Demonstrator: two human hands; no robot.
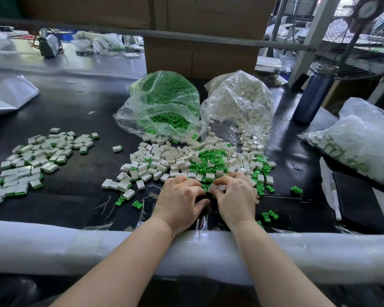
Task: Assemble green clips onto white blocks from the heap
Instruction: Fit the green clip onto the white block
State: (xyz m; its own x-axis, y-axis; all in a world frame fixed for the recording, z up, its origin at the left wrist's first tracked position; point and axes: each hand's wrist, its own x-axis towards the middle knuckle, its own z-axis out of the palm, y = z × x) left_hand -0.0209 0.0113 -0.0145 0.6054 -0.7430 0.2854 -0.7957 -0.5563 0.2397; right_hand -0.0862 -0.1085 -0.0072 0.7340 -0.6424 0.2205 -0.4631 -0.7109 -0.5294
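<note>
A heap of white blocks [162, 158] mixed with green clips [205, 161] lies on the black table in front of me. My right hand [235, 196] pinches a white block [215, 187] at the heap's near edge. My left hand [182, 200] rests just left of it, fingers curled down among the pieces; what they hold is hidden. A pile of assembled blocks [36, 156] with green edges lies at the left.
Two open plastic bags stand behind the heap, one of green clips [164, 103], one of white blocks [239, 103]. A blue bottle [313, 94] is at right, and a bag of finished parts [355, 138]. A padded rail [75, 249] lines the near edge. Cardboard boxes [200, 58] stand behind.
</note>
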